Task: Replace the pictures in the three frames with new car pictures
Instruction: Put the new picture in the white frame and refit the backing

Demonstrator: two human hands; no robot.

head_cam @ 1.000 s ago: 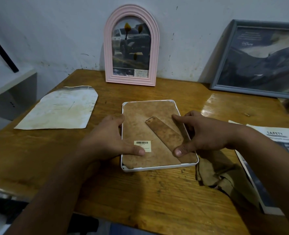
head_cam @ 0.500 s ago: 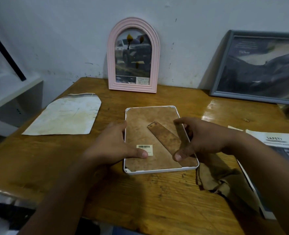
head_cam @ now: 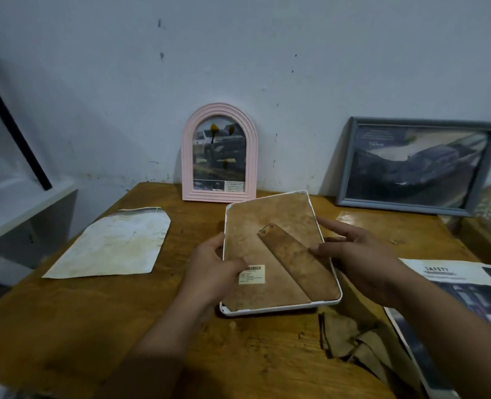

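A: Going left to right, we've got a stained sheet of paper (head_cam: 108,243) lying flat at the left of the worktop (head_cam: 65,326), probably an old picture set out of the way.

B: Behind it, the pink arched frame (head_cam: 219,152) leans upright on the wall with a car picture inside, so we'd judge that 1 finished.

A: In the middle, our left hand (head_cam: 209,272) grips the left edge of the white frame (head_cam: 278,309), thumb on the brown backing board (head_cam: 267,223) beside the barcode label (head_cam: 252,274). The frame is back side up, its far end tipped off the worktop.

B: Our right hand (head_cam: 362,257) holds the right edge, thumb pressing the stand flap (head_cam: 296,263) flat. 2 hands keep the backing from slipping out, we'd say.

A: Under it lies a crumpled brown cloth (head_cam: 362,347); a "SAFETY" car sheet (head_cam: 463,295) sits at the right, near to hand.

B: The grey frame (head_cam: 417,165) leans on the wall, well clear.
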